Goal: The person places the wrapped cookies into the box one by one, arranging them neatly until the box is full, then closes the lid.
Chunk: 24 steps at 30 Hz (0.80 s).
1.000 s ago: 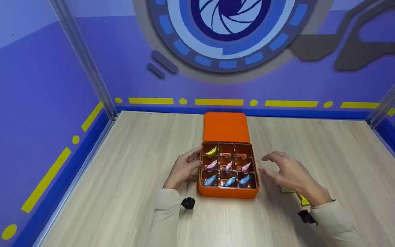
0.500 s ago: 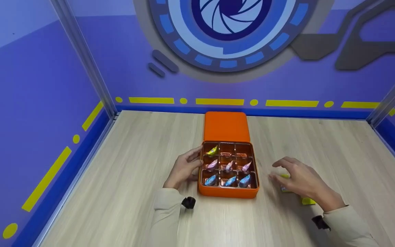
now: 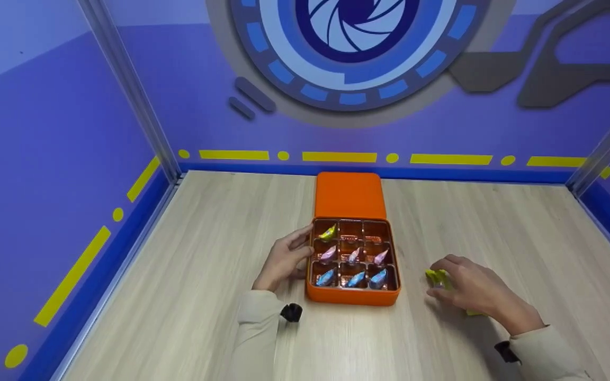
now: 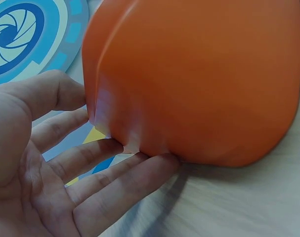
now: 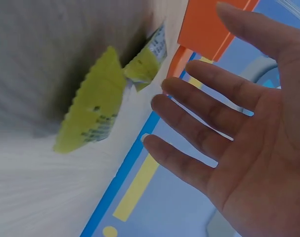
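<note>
An orange box (image 3: 352,298) with a nine-compartment tray stands on the table, lid (image 3: 350,196) folded back. Its front row holds blue wrapped candies (image 3: 356,280), the middle row pink ones (image 3: 353,256). One yellow candy (image 3: 328,233) lies at back left; the other two back compartments are empty. My left hand (image 3: 282,262) touches the box's left side, its fingers fairly straight in the left wrist view. Right of the box, my right hand (image 3: 475,286) is over a yellow wrapped candy (image 3: 436,278), fingers spread in the right wrist view. A second yellow candy (image 3: 474,313) is mostly hidden beneath that hand.
The wood-grain table (image 3: 220,222) is enclosed by a purple-blue back wall (image 3: 337,137) and side walls with metal corner posts (image 3: 146,116). The lid lies near the back wall.
My right hand has moved away from the box, to the right and slightly toward me, down to the yellow candies. The left hand and the box have stayed put.
</note>
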Tool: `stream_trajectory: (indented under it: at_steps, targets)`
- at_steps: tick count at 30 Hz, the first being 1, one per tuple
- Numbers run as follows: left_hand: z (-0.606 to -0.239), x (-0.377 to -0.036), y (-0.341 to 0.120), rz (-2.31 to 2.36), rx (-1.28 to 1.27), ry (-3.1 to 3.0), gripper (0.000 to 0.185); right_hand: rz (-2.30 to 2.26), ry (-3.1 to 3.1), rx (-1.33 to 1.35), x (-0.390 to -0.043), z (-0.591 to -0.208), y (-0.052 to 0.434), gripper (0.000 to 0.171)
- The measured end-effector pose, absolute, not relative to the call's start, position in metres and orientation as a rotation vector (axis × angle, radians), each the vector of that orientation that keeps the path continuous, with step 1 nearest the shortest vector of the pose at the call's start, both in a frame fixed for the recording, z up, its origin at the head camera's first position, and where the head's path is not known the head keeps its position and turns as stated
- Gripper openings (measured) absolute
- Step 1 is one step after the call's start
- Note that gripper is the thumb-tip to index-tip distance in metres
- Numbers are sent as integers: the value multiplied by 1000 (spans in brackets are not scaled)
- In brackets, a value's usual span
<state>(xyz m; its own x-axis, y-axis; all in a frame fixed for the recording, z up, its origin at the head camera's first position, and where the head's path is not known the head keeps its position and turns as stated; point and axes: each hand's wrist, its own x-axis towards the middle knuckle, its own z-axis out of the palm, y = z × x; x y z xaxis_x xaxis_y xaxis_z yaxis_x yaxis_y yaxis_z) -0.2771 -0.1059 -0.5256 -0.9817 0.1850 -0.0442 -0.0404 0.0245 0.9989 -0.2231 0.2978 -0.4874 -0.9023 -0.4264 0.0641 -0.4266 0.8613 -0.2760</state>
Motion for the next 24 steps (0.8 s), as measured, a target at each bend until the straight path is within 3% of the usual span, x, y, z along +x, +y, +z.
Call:
stream_trajectory:
  at_steps: [8,24]
  targets:
    - [-527,-277,-106,2081,176,2138,60,431,-3121,658,-224,-493,300,49]
    - [-526,-277,-105,2076,150,2160,60,514,-2976,721,-225,-502,299,22]
